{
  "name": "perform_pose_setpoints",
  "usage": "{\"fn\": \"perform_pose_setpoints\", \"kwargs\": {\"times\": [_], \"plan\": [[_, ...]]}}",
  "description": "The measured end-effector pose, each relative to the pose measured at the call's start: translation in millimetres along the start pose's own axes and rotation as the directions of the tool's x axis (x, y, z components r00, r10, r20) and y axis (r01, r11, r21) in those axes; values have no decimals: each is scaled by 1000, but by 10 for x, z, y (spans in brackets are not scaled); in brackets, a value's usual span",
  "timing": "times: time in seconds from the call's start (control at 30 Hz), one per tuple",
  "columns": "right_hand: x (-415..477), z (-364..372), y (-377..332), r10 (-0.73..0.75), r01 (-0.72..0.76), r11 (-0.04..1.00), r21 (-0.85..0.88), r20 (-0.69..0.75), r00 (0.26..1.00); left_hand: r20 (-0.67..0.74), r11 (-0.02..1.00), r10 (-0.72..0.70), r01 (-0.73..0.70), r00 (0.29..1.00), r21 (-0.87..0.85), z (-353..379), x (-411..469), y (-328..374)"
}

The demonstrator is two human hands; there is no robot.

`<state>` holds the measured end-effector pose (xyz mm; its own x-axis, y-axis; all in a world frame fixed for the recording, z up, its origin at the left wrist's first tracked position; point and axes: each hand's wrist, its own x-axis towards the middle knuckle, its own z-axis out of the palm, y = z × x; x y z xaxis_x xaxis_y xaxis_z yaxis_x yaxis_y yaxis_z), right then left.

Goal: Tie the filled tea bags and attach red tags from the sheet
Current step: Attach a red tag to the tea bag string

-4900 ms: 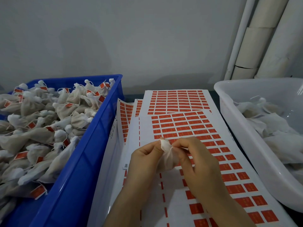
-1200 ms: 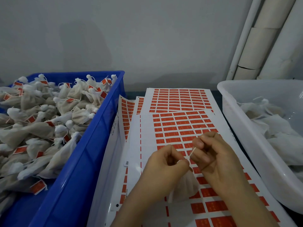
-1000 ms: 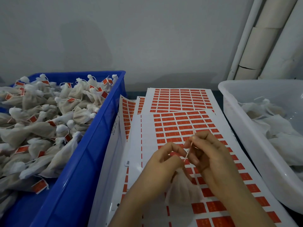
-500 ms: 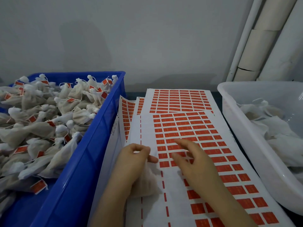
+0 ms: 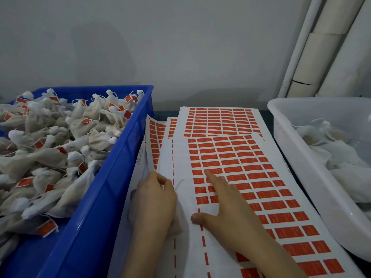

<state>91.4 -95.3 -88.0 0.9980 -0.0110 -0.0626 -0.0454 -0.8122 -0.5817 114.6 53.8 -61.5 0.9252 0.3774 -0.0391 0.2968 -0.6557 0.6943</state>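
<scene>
A white sheet of red tags (image 5: 241,163) lies in front of me on top of other tag sheets. My left hand (image 5: 154,199) rests on the sheet's left margin and grips a filled tea bag (image 5: 179,224), which shows only under the palm. The bag's thin string (image 5: 179,183) lies on the paper beside the fingers. My right hand (image 5: 226,207) lies flat on the sheet, thumb spread, with its straight index fingertip touching a red tag in the left columns.
A blue crate (image 5: 112,177) on the left is heaped with tied tea bags that carry red tags. A white tub (image 5: 301,157) on the right holds untied bags. More tag sheets (image 5: 218,121) lie further back. White pipes stand at the back right.
One second ago both hands worked the string above the bag. The right hand has since let go and spread flat on the sheet, while the left hand carried the bag down to the left margin.
</scene>
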Motion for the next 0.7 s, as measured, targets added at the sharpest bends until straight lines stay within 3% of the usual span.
{"fn": "perform_pose_setpoints", "kwargs": {"times": [0.23, 0.5, 0.7], "plan": [[-7, -26, 17, 1, 2, 998, 69, -40, 999, -4, 996, -59, 59, 998, -70, 4, 1, 16], [-20, -16, -6, 13, -11, 999, 32, -64, 998, -15, 978, -114, 109, 993, -180, -35, 32, 38], [-30, -56, -19, -24, 22, 1000, -20, -116, 993, 234, 881, -190, 271, 953, -388, -138, 68, 65]]}}
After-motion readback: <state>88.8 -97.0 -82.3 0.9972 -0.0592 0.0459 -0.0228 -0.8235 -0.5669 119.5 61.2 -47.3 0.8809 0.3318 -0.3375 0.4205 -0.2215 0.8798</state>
